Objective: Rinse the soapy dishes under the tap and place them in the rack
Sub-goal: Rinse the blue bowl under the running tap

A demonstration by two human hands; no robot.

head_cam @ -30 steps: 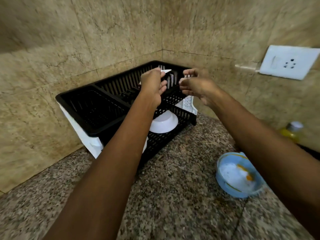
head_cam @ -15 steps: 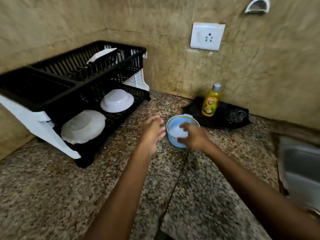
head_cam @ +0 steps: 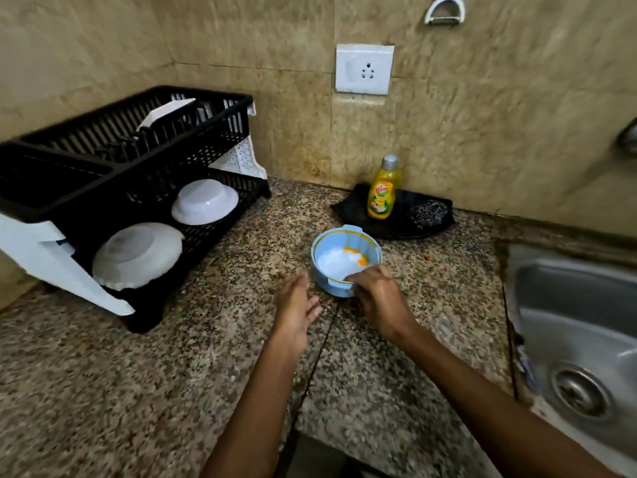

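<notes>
The right hand [head_cam: 375, 298] pinches the blue plastic bowl's [head_cam: 344, 251] near rim; the left hand [head_cam: 297, 310] hovers beside it, fingers relaxed. Soapy, light, likely slippery: best taken by its side tabs.

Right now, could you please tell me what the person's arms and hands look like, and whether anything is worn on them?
Both forearms are bare as far as the frame shows, with no sleeves in view. The left hand and right hand wear no gloves, and I see no rings, watch or bracelets on either wrist. Any sleeve higher up would be outside the picture, so I cannot tell about that.
</notes>
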